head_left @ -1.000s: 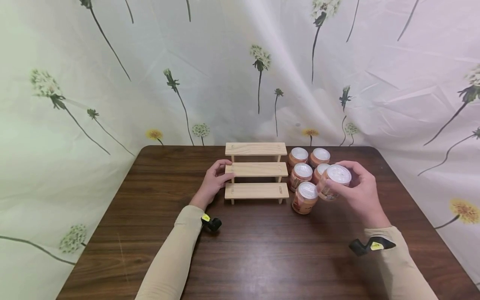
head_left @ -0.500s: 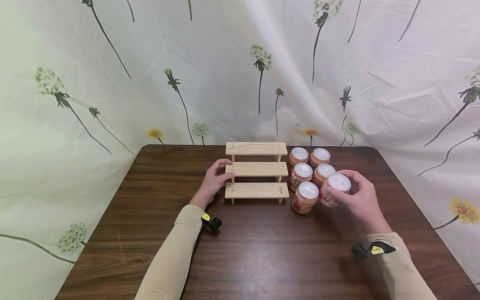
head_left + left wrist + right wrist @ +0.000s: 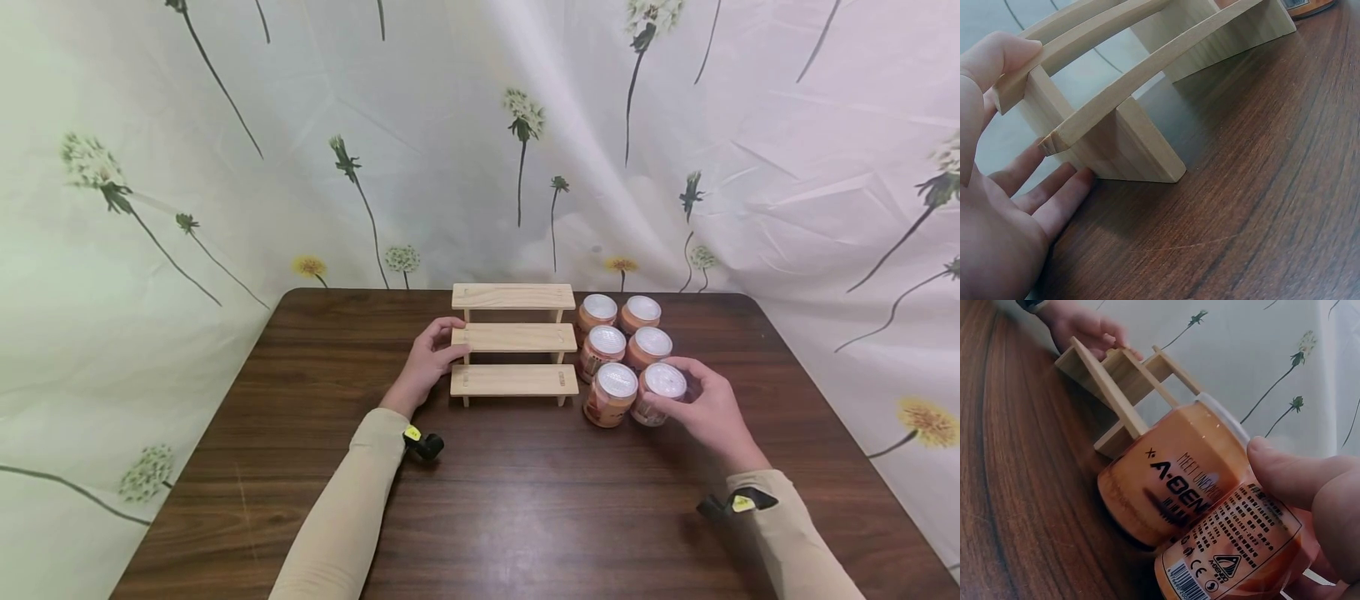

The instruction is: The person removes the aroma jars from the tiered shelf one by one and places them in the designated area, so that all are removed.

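Observation:
A three-tier wooden stand [image 3: 513,337] rises in steps at the back middle of the table. My left hand [image 3: 426,367] grips its left end; in the left wrist view the thumb lies on one plank and the other fingers reach the side panel. At the right, my right hand [image 3: 708,408] holds an upright orange jar [image 3: 1229,550] with a pale lid, thumb on the near side. This jar is at the front right of two columns of similar jars, beside the front left jar [image 3: 611,400]. The right hand's far fingers are partly hidden by the jar.
Several more orange jars, such as the back right one [image 3: 641,313], stand close along the stand's right side. A dandelion-print curtain [image 3: 450,167] hangs behind the dark wooden table [image 3: 487,500].
My right hand has brought its jar down and toward me, from overlapping the middle right jar to the front of the right column. The left hand and stand have stayed put.

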Available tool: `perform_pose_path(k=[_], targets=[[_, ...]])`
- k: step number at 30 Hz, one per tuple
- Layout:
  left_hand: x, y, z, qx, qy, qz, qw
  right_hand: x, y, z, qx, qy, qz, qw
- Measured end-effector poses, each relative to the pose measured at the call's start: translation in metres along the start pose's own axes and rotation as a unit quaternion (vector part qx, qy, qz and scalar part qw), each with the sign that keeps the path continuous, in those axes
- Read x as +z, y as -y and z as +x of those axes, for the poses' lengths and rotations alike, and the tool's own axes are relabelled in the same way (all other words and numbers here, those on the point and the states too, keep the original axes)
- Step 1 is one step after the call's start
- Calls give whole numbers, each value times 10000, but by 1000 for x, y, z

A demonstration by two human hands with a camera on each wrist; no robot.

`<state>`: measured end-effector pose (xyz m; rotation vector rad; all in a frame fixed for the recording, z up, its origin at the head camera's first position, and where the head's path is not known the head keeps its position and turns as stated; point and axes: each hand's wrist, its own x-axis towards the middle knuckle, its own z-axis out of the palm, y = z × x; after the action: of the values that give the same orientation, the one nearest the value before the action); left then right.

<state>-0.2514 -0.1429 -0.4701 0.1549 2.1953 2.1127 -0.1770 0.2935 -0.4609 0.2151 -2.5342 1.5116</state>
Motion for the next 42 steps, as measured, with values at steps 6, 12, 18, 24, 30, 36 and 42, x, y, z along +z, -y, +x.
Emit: perform_pose_path(k=[6, 12, 18, 24, 30, 36, 42], targets=[[-5, 19, 15, -52, -27, 14, 10000, 0, -4, 0, 88, 66, -23, 9999], [-5, 25, 16, 13, -80, -30, 10000, -1, -4, 0, 254, 121, -92, 9996], [-4, 25, 15, 101, -117, 7, 9999, -2, -8, 1, 268, 205, -184, 9993], [-4, 25, 15, 137, -122, -3, 9998, -6, -12, 3, 328, 389, -346, 9981], [-4, 25, 15, 133, -124, 5, 9998, -8, -11, 3, 291, 479, -355, 9978], [-2, 26, 16, 101, -123, 19, 9999, -10, -10, 3, 177, 511, -262, 9982], [-3, 25, 16, 55, -129, -20, 9999, -12, -10, 4, 140, 628, -208, 9977]])
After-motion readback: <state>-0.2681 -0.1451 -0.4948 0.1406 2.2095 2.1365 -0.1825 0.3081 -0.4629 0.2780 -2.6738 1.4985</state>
